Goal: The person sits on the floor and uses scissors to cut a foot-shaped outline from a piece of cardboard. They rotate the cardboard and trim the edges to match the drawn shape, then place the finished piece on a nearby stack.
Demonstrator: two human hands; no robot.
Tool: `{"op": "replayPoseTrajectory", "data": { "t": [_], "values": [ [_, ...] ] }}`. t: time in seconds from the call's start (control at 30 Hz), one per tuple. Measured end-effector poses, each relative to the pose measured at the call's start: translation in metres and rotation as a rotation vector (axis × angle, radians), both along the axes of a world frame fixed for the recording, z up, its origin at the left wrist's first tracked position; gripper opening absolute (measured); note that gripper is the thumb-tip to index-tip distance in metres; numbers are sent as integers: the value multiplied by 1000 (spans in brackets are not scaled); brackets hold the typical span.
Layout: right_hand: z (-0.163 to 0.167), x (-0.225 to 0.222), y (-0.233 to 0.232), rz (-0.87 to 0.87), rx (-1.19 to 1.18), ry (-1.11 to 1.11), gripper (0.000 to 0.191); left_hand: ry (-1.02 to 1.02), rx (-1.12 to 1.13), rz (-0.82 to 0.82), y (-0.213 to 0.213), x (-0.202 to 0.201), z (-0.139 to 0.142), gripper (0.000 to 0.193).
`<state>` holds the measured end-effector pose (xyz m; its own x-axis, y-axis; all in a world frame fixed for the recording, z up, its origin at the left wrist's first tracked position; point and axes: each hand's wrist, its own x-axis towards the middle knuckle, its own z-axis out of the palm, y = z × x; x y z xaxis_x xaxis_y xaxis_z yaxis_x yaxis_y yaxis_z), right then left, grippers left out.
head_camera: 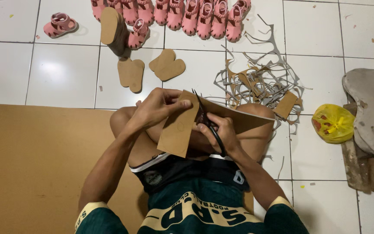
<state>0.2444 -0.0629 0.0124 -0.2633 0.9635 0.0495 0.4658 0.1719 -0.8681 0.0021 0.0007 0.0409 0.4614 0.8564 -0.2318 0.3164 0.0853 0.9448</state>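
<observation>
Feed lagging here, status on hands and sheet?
Left hand pinching brown sheet. Right hand working black scissors into it. Offcut scraps beyond knee, clear of cut.

Dark green jersey [191, 216], short sleeves, cream cuff bands at both sleeve ends. Cream curved band with dark lettering across near chest. Black shorts [182, 171], white trim at left leg hem, small grey emblems. Forearms, knees bare.
</observation>
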Motion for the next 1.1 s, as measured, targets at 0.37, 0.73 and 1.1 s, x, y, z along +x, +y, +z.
{"op": "replayPoseTrajectory", "data": {
  "t": [0.37,0.73,1.1],
  "values": [
    [-34,-31,21,-185,277,214,38,-648,553,502,-36,86,-65,90],
    [-39,-34,29,-172,118,212,65,-647,326,885,-32,101,-15,46],
    [-52,-32,37,-196,98,181,67,-589,375,865,-42,100,-17,48]
  ]
}}
